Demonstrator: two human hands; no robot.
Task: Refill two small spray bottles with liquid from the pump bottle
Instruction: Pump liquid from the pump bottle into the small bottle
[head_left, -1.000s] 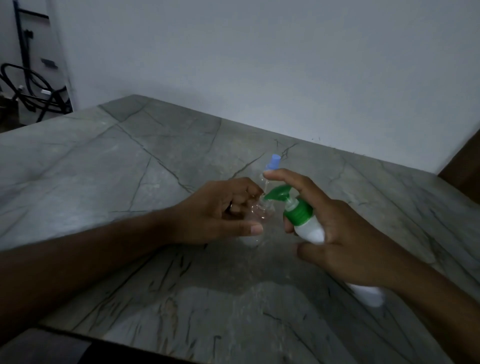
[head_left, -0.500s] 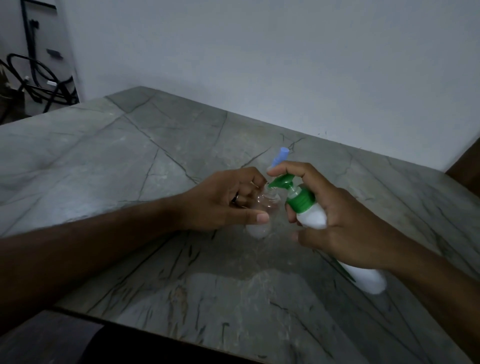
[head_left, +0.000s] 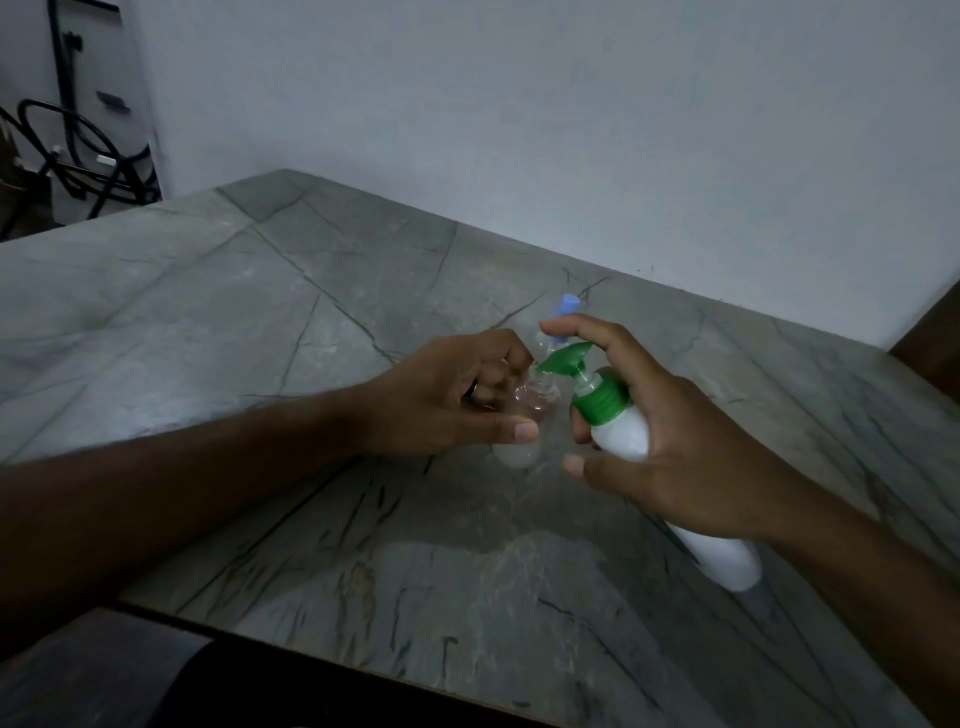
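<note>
My left hand (head_left: 457, 395) grips a small clear spray bottle (head_left: 519, 415) standing on the grey stone table (head_left: 260, 322), its open neck facing up. My right hand (head_left: 670, 441) holds the white pump bottle (head_left: 623, 431) tilted toward it, with the index finger resting on the green pump head (head_left: 566, 358). The green spout sits right over the small bottle's mouth. Behind my fingers stands a second small bottle with a blue cap (head_left: 566, 306), mostly hidden.
A white wall (head_left: 571, 130) rises just behind the table's far edge. Black cables (head_left: 67, 156) hang at the far left beyond the table. The near table edge (head_left: 311, 654) runs across the bottom of the view.
Both hands hold the same grips and pose. The view has shifted slightly, and the pump head looks a little more raised above its collar.
</note>
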